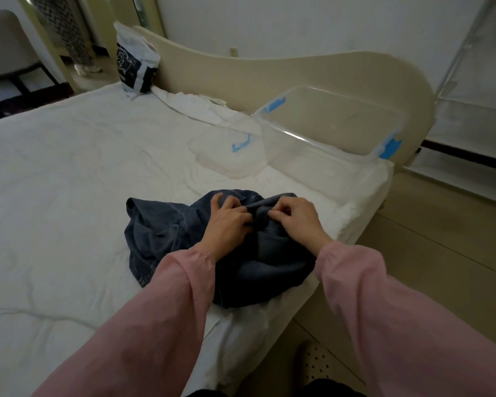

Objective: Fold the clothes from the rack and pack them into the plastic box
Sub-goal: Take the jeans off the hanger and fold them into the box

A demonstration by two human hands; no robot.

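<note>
Denim garment (166,233) is lying bunched, left grip (226,222) and right grip (298,222) pinching its middle. Plastic box (321,138) is sitting upper right, right grip nearer.

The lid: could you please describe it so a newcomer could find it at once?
On the white bed, by the headboard, stands a clear box. The lid lies flat just left of it: shallow, see-through, with one blue clip showing.

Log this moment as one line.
left hand: pinches denim garment | right hand: pinches it | plastic box: empty, lid off
</note>
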